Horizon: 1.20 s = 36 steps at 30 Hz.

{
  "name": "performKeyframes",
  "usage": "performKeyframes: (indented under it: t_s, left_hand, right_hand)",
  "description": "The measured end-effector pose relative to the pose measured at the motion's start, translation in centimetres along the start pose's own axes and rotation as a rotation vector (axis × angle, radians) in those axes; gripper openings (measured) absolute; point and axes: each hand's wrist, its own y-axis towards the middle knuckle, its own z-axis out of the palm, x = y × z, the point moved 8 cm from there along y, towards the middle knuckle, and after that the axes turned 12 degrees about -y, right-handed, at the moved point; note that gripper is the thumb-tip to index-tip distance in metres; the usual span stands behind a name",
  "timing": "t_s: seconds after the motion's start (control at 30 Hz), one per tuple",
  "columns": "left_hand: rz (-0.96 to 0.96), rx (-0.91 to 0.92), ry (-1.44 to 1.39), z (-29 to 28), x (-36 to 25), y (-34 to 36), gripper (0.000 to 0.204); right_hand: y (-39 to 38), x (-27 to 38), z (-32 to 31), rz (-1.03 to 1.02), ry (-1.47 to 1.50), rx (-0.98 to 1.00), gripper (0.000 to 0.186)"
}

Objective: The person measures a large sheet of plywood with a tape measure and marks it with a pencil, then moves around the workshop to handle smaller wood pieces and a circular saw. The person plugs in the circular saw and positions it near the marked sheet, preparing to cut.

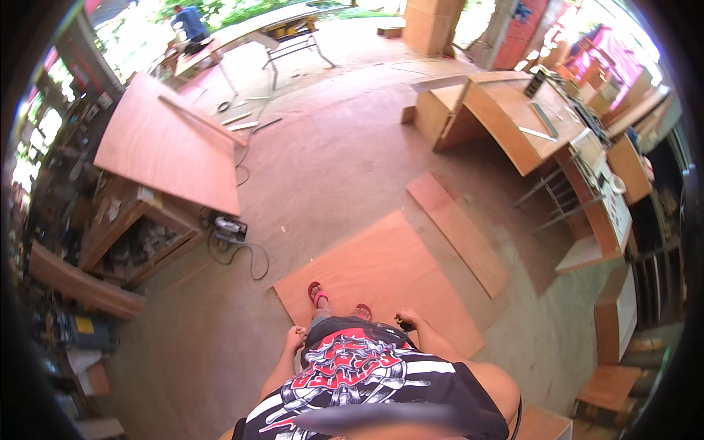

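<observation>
My left hand [295, 337] is low beside my left hip, fingers curled; what it holds, if anything, is too small to make out. My right hand [407, 318] is by my right hip, closed on a small dark-and-yellow object [402, 323], perhaps a tape measure. My feet in red sandals [317, 293] are on a large plywood sheet [396, 264] lying on the floor. A narrower plywood board [455, 231] lies to its right. A power tool [230, 229] with a cord lies on the floor at the front left of the sheet.
At left, a plywood panel [161, 154] tops a wooden frame [114, 227], near cluttered shelving. At right stand wooden cabinet carcasses [480, 125], a metal stand and stacked boards [616, 315]. A person in blue [189, 28] bends by a trestle table [271, 37] at the back.
</observation>
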Motion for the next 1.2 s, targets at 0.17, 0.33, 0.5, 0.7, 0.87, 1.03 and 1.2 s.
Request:
performKeyframes:
  t_s: [0.17, 0.33, 0.5, 0.7, 0.87, 1.03, 1.2]
  left_hand:
    - [0.006, 0.031, -0.005, -1.4, 0.0, 2.6, 0.026]
    - [-0.154, 0.097, -0.179, -4.0, -0.5, 6.6, 0.025]
    - [-0.157, 0.358, -0.102, -6.6, -6.5, 10.8, 0.023]
    - [-0.233, 0.395, -0.335, -10.0, -13.9, 18.1, 0.020]
    - [-0.116, 0.290, 0.023, -11.9, -17.6, 21.9, 0.022]
    - [0.038, 0.172, 0.231, -11.0, -18.7, 25.2, 0.029]
    - [-0.171, 0.464, 0.133, -6.7, -16.8, 28.7, 0.037]
  right_hand:
    - [0.1, 2.1, -0.7, -0.022, -0.013, -0.056, 0.027]
    - [1.2, 4.8, -0.3, -0.084, 0.006, -0.101, 0.031]
    - [1.6, 9.3, 0.2, -0.063, 0.060, -0.165, 0.032]
    - [-0.4, 16.9, 0.3, -0.092, 0.272, -0.230, 0.034]
    - [2.1, 18.0, 1.8, -0.092, 0.277, -0.247, 0.038]
    - [9.1, 16.7, 1.2, -0.115, -0.312, -0.224, 0.054]
    - [13.8, 16.8, -3.7, 0.158, -0.045, -0.053, 0.046]
